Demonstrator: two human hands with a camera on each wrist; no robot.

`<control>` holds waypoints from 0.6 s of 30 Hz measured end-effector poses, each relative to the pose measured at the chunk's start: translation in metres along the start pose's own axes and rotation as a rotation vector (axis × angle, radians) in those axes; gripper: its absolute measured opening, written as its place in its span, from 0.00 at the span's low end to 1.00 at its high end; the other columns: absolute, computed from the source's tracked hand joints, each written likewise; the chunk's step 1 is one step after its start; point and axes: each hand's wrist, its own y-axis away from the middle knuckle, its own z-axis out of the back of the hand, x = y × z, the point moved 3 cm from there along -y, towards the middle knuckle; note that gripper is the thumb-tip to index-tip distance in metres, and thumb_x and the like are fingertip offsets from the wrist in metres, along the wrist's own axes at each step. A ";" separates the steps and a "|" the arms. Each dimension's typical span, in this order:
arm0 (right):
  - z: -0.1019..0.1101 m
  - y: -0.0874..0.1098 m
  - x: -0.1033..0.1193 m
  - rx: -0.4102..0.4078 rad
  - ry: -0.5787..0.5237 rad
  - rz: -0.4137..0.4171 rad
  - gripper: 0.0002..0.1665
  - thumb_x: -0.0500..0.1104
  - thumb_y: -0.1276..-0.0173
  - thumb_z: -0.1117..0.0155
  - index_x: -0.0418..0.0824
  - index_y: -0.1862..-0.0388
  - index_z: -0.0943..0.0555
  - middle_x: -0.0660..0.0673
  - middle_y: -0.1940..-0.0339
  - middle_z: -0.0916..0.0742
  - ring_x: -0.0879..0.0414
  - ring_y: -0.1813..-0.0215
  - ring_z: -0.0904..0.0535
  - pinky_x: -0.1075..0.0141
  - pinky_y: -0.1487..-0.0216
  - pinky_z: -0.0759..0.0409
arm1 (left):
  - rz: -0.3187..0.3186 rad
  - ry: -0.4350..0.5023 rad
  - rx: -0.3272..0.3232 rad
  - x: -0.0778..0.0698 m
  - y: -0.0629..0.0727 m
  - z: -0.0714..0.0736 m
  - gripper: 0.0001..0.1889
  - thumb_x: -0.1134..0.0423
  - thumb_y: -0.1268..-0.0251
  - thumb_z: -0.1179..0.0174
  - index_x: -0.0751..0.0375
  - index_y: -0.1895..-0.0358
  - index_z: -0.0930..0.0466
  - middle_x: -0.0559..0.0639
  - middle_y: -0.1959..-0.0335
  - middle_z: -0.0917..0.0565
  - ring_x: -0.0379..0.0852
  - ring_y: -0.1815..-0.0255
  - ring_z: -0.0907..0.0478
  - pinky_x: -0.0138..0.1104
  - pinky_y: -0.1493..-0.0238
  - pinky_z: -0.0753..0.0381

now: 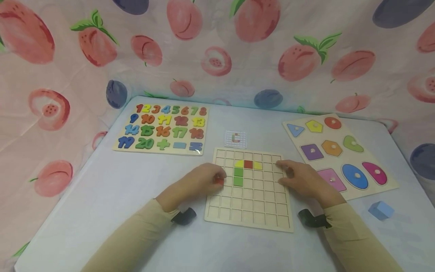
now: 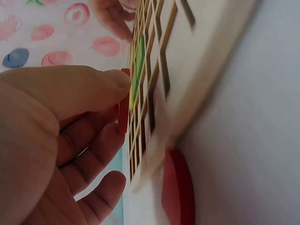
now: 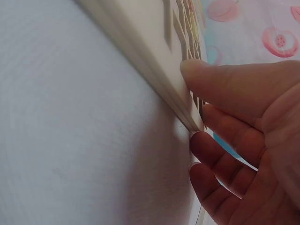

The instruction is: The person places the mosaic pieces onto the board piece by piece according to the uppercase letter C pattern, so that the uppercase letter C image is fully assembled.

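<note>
The wooden grid board lies between both hands. Near its top sit two yellow rounded-corner tiles, a red square tile between them, and two green square tiles below the left yellow one. Over the board's left edge, my left hand pinches a thin red tile between thumb and fingers. Another red piece with a curved side lies by that edge in the left wrist view. At the right edge rests my right hand, its thumb on the board's face and fingers loosely bent alongside.
A small pattern card lies behind the board. To the back left is a number puzzle board; a shape puzzle board with knobs lies at the right, partly behind the right hand. A blue block sits near the right sleeve.
</note>
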 end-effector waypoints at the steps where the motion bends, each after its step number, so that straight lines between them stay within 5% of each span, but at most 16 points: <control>1: 0.000 0.000 0.000 0.001 -0.001 -0.002 0.37 0.46 0.34 0.31 0.39 0.28 0.29 0.32 0.30 0.26 0.34 0.32 0.30 0.38 0.35 0.34 | -0.014 -0.005 0.006 -0.003 -0.001 -0.001 0.13 0.65 0.36 0.32 0.58 0.49 0.16 0.43 0.62 0.20 0.44 0.56 0.26 0.37 0.47 0.24; 18: 0.001 0.000 0.002 0.007 -0.004 -0.006 0.37 0.46 0.34 0.31 0.39 0.28 0.29 0.32 0.30 0.27 0.34 0.32 0.31 0.38 0.35 0.34 | -0.166 -0.091 0.017 -0.033 -0.011 -0.022 0.08 0.63 0.35 0.34 0.54 0.54 0.15 0.39 0.68 0.22 0.41 0.61 0.27 0.32 0.53 0.26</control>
